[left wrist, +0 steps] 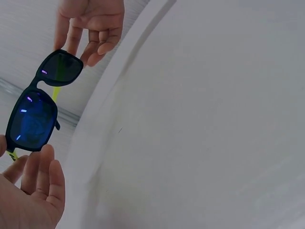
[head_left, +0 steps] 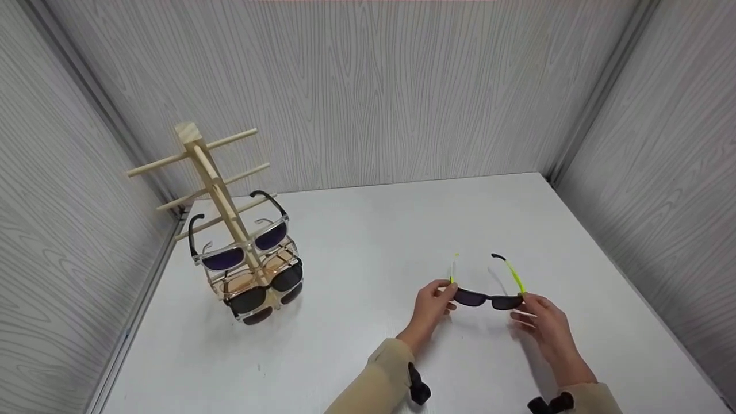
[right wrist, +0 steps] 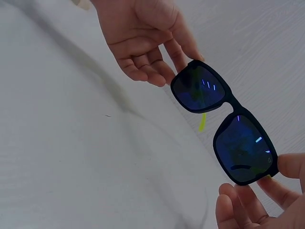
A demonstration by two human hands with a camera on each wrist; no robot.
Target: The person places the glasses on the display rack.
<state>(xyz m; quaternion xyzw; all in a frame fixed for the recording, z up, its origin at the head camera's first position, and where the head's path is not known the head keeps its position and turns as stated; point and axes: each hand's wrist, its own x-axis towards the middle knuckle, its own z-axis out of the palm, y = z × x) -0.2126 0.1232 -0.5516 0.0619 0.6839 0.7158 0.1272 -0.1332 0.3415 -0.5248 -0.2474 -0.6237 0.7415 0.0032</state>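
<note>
A pair of sunglasses (head_left: pixel 470 297) with a black front, dark bluish lenses and neon-yellow temples is held above the white table. My left hand (head_left: pixel 432 302) pinches its left end near the hinge. The right end is pinched by my right hand (head_left: pixel 546 322). Both temples are unfolded and point away from me. In the left wrist view the lenses of the sunglasses (left wrist: pixel 33 119) face the camera, with the left hand (left wrist: pixel 35 191) at the lower end. The right wrist view shows the right hand (right wrist: pixel 267 205) at the near corner of the frame.
A wooden sunglasses rack (head_left: pixel 204 167) stands at the left of the table (head_left: pixel 356 259). Its lower pegs carry several pairs, the topmost a clear-framed pair (head_left: pixel 224 259) with purple lenses; bare pegs show above. Grey wood-grain panels (head_left: pixel 368 92) enclose the back and both sides.
</note>
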